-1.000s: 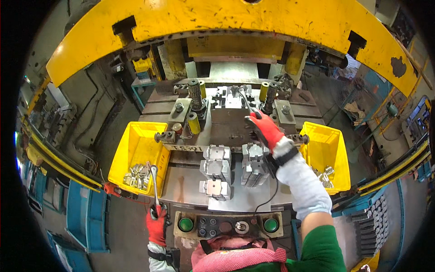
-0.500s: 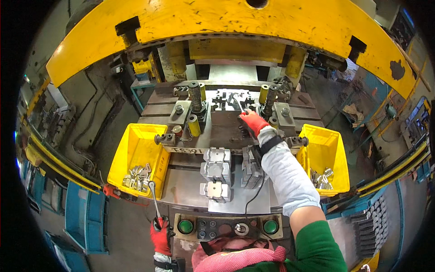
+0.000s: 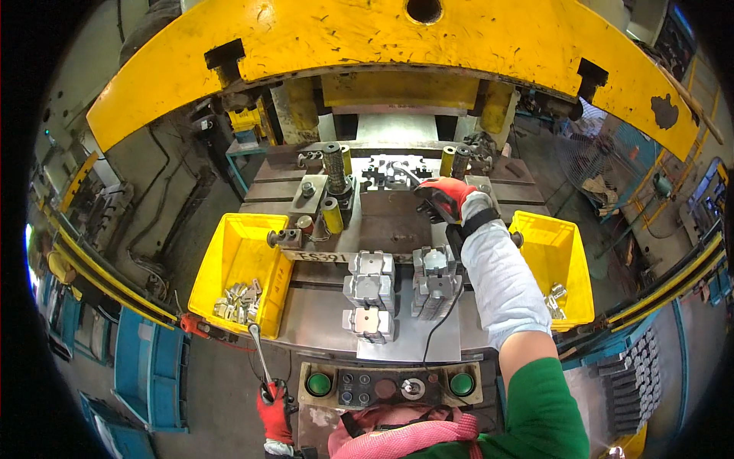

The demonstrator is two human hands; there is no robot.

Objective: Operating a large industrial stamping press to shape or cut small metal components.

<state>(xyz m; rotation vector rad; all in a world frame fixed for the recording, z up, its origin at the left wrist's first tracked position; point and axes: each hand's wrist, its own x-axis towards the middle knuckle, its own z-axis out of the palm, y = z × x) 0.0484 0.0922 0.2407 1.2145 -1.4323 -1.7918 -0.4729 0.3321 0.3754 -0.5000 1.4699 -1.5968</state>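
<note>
My left hand [image 3: 274, 409], in a red and black glove, is closed round the handle of a slim metal rod tool [image 3: 261, 353] with a round flat head. That head is near the front of the left yellow bin [image 3: 200, 291], which holds small metal parts [image 3: 238, 301]. My right hand [image 3: 445, 199], gloved alike, reaches over the press bed and grips a second rod tool [image 3: 410, 175]. The far end of this tool lies over the bright die [image 3: 390, 168]; whether it touches a part there I cannot tell. Nearer me stand stacks of metal parts [image 3: 370, 291] and a darker stack [image 3: 434, 287].
A yellow press beam [image 3: 352, 38] arches above the die, with guide posts [image 3: 334, 168] beside it. At the right, another yellow bin [image 3: 558, 260] holds parts. A control panel with green buttons [image 3: 319, 384] lies close to me. A dark cable [image 3: 437, 327] runs past the stacks.
My right hand has shifted a little to the right and turned, its tool still reaching over the die. My left hand keeps its tool in about the same place. The whole view has shifted slightly.
</note>
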